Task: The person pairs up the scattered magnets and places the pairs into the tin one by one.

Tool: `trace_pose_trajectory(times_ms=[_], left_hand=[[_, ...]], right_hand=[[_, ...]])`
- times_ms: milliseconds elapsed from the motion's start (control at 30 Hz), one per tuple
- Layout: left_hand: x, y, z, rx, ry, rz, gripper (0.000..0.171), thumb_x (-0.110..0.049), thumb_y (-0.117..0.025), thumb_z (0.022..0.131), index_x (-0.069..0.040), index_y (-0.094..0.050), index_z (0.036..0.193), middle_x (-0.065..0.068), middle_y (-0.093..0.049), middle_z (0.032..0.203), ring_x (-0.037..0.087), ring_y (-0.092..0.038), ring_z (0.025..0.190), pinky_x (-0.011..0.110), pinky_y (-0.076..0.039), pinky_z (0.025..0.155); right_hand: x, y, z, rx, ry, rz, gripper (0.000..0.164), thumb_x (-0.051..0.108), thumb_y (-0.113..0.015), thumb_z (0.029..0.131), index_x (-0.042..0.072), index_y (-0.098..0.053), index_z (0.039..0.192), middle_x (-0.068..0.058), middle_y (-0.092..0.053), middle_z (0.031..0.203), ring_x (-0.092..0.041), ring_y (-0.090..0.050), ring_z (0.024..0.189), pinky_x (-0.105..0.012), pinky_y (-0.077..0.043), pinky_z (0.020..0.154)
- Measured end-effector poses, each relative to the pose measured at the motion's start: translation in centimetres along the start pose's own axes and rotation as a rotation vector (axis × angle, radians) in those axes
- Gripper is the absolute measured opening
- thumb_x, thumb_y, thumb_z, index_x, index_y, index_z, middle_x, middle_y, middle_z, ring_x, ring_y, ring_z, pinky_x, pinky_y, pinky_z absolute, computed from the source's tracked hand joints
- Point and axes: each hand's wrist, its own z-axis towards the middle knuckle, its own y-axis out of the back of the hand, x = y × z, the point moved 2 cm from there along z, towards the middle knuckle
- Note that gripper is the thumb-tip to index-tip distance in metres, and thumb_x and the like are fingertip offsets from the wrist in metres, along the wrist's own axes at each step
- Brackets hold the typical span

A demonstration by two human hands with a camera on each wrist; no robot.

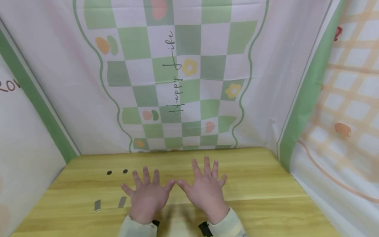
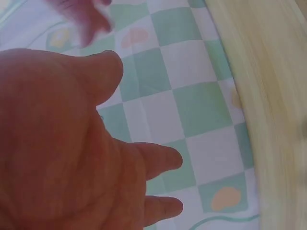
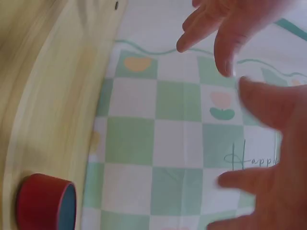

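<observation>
Both hands hover over the wooden table with fingers spread and hold nothing. My left hand (image 1: 149, 197) is left of the middle, palm down in the head view. Beside it, my right hand (image 1: 205, 192) is spread the same way, and the two thumb tips almost meet. Left of the left hand lie two small grey flat pieces (image 1: 97, 205), the nearer one (image 1: 122, 202) close to its little finger. Farther back are two black discs (image 1: 109, 172), one of them (image 1: 125, 171) slightly to the right. The right wrist view shows a red cup-like object (image 3: 41, 203) with a bluish inside, not seen in the head view.
The wooden table (image 1: 260, 184) ends at a hanging cloth (image 1: 189, 115) with green checks, flowers and the words "Happy Life". White cloth with a green band (image 1: 35, 98) hangs at the left. An orange-checked cloth (image 1: 349, 98) hangs at the right.
</observation>
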Motion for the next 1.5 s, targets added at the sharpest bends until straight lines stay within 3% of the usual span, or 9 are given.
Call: trace_pose_trajectory(times_ms=[133,300,433,600,700,833,967,1233,1500], left_hand=[[3.2,1.5,0.3,-0.024,-0.076,-0.029,0.102,-0.085,-0.016,0.087,-0.012,-0.03,0.157,0.027,-0.006,0.16,0.058,0.005,0.14,0.083,0.009,0.092],[9.9,4.0,0.4,-0.059,-0.256,-0.148,0.098,-0.076,-0.042,0.09,-0.002,-0.03,0.154,0.037,-0.018,0.153,0.062,-0.02,0.134,0.08,-0.027,0.092],[15.9,4.6,0.3,-0.015,-0.261,-0.247,0.096,-0.068,-0.056,0.089,-0.003,-0.028,0.155,0.036,-0.024,0.15,0.062,-0.037,0.124,0.074,-0.04,0.085],[22.2,3.7,0.2,0.088,-0.248,-0.495,0.085,-0.043,-0.069,0.093,-0.003,-0.027,0.155,0.034,-0.024,0.152,0.06,-0.037,0.126,0.062,-0.05,0.083],[24.7,2.5,0.5,0.211,-0.215,-0.666,0.079,-0.027,-0.07,0.094,0.001,-0.026,0.154,0.038,-0.024,0.151,0.058,-0.04,0.125,0.049,-0.055,0.081],[26.9,0.9,1.2,0.291,-0.141,-0.738,0.078,-0.021,-0.071,0.093,0.007,-0.028,0.151,0.042,-0.032,0.144,0.047,-0.051,0.119,0.039,-0.056,0.079],[27.9,-0.2,1.8,0.256,-0.136,-0.741,0.077,-0.02,-0.074,0.09,0.01,-0.032,0.148,0.036,-0.039,0.143,0.043,-0.052,0.118,0.031,-0.053,0.083],[27.6,-1.3,2.4,0.164,-0.1,-0.735,0.076,-0.014,-0.079,0.082,0.01,-0.041,0.143,0.026,-0.051,0.136,0.032,-0.056,0.11,0.03,-0.052,0.081],[26.6,-2.2,3.8,0.091,-0.051,-0.622,0.066,-0.016,-0.083,0.077,0.003,-0.055,0.134,0.016,-0.061,0.127,0.025,-0.06,0.104,0.036,-0.052,0.081]], right_hand=[[0.2,0.8,0.7,0.005,0.159,0.301,0.094,0.07,-0.06,0.085,0.026,-0.025,0.159,-0.015,-0.008,0.164,-0.047,-0.01,0.145,-0.074,-0.022,0.103],[0.9,1.9,1.9,0.157,0.241,0.781,0.088,0.047,-0.077,0.085,0.036,-0.026,0.157,0.0,-0.015,0.163,-0.035,-0.024,0.144,-0.061,-0.038,0.102],[2.2,1.1,2.4,0.365,0.215,1.126,0.084,0.032,-0.078,0.088,0.029,-0.03,0.157,-0.002,-0.014,0.164,-0.034,-0.028,0.143,-0.052,-0.043,0.101],[4.4,-2.9,2.0,0.571,0.077,1.436,0.073,0.017,-0.074,0.091,0.012,-0.036,0.154,-0.013,-0.022,0.161,-0.041,-0.044,0.131,-0.051,-0.052,0.089],[5.5,-6.1,1.6,0.622,-0.017,1.45,0.067,0.013,-0.074,0.09,0.01,-0.043,0.15,-0.013,-0.03,0.158,-0.037,-0.055,0.12,-0.054,-0.054,0.084],[6.7,-10.1,1.5,0.642,-0.109,1.364,0.064,0.004,-0.076,0.085,0.008,-0.05,0.144,-0.019,-0.038,0.152,-0.036,-0.06,0.112,-0.054,-0.056,0.078],[7.7,-12.6,1.8,0.646,-0.141,1.269,0.059,-0.005,-0.076,0.082,0.006,-0.057,0.137,-0.024,-0.048,0.136,-0.035,-0.057,0.112,-0.049,-0.058,0.074],[10.2,-14.7,2.6,0.617,-0.14,1.189,0.056,-0.016,-0.075,0.074,0.007,-0.066,0.125,-0.014,-0.052,0.11,-0.027,-0.061,0.084,-0.037,-0.059,0.069],[11.8,-15.9,3.3,0.572,-0.079,1.082,0.06,-0.018,-0.076,0.068,0.009,-0.069,0.12,-0.003,-0.061,0.113,-0.02,-0.057,0.106,-0.031,-0.058,0.069]])
